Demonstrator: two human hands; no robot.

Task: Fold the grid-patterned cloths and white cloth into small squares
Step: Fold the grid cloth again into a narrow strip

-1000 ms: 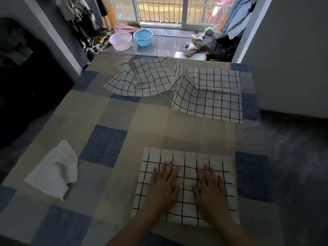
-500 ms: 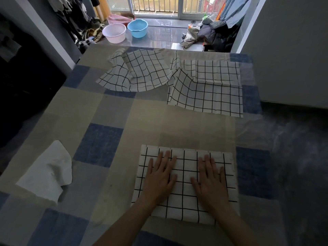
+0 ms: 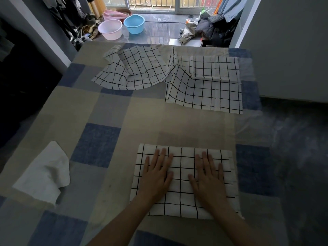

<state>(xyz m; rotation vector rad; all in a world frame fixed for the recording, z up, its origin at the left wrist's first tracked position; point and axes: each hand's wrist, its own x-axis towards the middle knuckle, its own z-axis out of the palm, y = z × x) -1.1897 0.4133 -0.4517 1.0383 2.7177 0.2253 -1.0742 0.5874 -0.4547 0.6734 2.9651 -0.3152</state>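
Fingers straight and slightly spread on both hands, nothing pinched: left hand and right hand lie palm-down, side by side, on the folded grid cloth, pressing it flat against the checked bedspread. Forearms enter from the near edge, angled in towards each other.

Cloth lies directly beneath both palms, near edge of the bedspread. Long axis runs left to right, so judged still a rectangle, not yet a small square. Next fold probably takes one short end across to the other; left hand is nearer the left end, right hand nearer the right.

Second grid cloth and third grid cloth sit rumpled at the far side, well apart from the hands. White cloth crumpled to the left, unfolded
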